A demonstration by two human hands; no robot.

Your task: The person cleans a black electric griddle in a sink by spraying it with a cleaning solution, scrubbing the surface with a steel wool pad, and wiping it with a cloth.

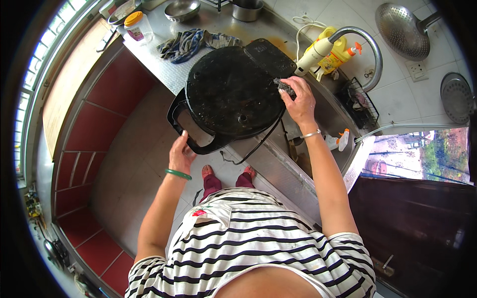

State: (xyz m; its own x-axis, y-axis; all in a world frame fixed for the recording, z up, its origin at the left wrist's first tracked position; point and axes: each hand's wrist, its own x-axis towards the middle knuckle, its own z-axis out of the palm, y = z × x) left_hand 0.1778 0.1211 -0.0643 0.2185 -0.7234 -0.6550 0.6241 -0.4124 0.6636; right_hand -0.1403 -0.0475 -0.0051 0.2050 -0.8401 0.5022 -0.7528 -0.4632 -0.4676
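Note:
A round black electric griddle (231, 93) lies tilted across the counter's front edge and the sink, its worn, speckled surface facing me. My left hand (181, 152), with a green bangle above it, grips the lower corner of the griddle's loop handle (172, 115), thumb on top and fingers partly hidden below. In my right hand (301, 98) is a dark grey scouring pad (285, 88), pressed against the griddle's right rim. From the underside a black power cord (261, 143) hangs down, its end above the floor.
The sink (298, 149) to the right holds a spray bottle (337, 140). A tap (372, 52) arches beside yellow detergent bottles (328, 48). Behind the griddle lie a crumpled cloth (186, 44), a plastic jar (138, 28) and a metal bowl (182, 10). Red cabinets (100, 119) line the left.

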